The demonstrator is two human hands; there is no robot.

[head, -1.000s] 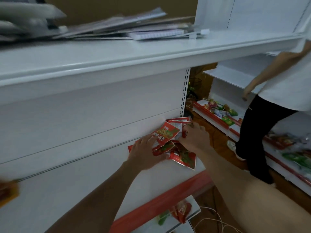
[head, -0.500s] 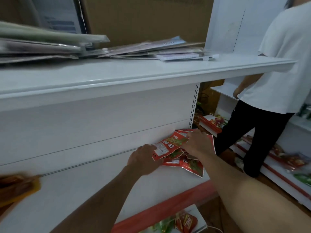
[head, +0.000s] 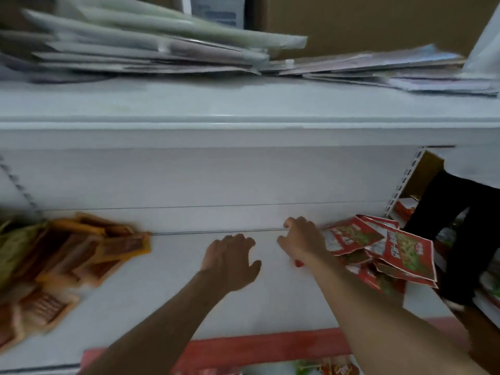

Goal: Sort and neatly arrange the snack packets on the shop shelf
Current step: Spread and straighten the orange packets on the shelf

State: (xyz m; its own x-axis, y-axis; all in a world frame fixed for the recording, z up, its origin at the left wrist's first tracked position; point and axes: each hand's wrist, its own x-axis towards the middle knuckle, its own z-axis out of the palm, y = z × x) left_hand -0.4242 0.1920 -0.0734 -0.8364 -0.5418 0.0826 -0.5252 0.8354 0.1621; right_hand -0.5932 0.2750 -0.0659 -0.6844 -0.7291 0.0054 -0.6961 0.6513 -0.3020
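Red snack packets (head: 378,250) lie heaped at the shelf's (head: 189,299) right end, touching the right hand (head: 300,239) (I cannot tell whether it grips anything). The left hand (head: 230,262) hovers released. A careless sweep could tip the far-right ones, which seem to overhang, off the end.

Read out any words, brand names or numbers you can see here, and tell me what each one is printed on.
Nothing can be read; the frame is motion-blurred.
red snack packets: large white characters on the front, too blurred to read.
orange packets: dark printed panels, too blurred to read.
white sheet behind the top shelf: blue lines of print, too blurred to read.
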